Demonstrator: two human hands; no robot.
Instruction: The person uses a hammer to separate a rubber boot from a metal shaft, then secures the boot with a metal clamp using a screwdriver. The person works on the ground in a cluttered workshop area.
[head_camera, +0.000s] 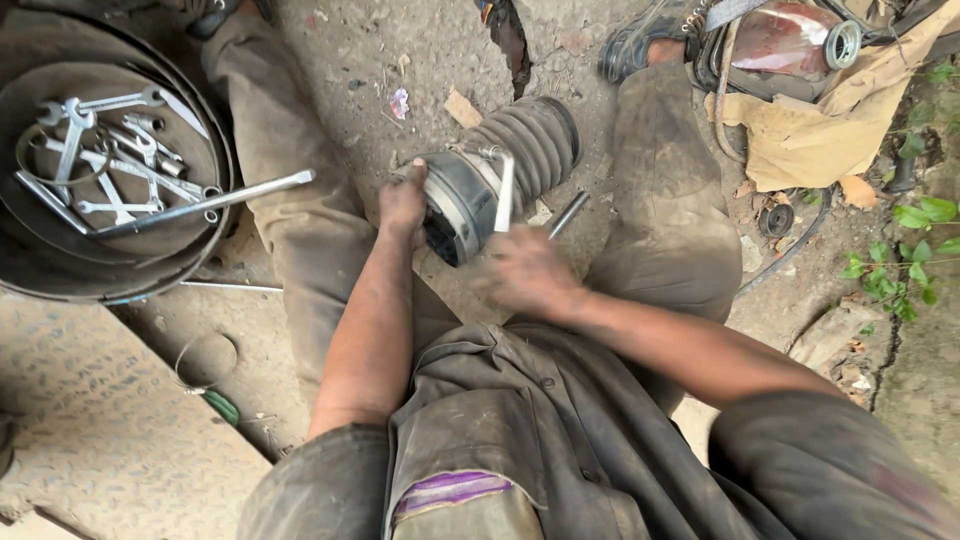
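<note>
Slippage risk: left hand (403, 203) grips boot (500, 165) rim while right hand (527, 272), closed on rod (568, 213), could jab the rubber.

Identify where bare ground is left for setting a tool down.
Free: dirt beyond the black ribbed rubber boot between the legs, and the concrete slab below the round metal pan. Crowded: the pan, full of spanners.

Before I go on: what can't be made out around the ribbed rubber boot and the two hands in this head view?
- Right hand: motion-blurred, so its grip on the metal tool is unclear.
- Open end of the ribbed rubber boot: dark inside, partly covered by the left hand.
- Spanners in the round pan: too small to tell sizes.
- Red canister: cut off by the top edge.
</note>
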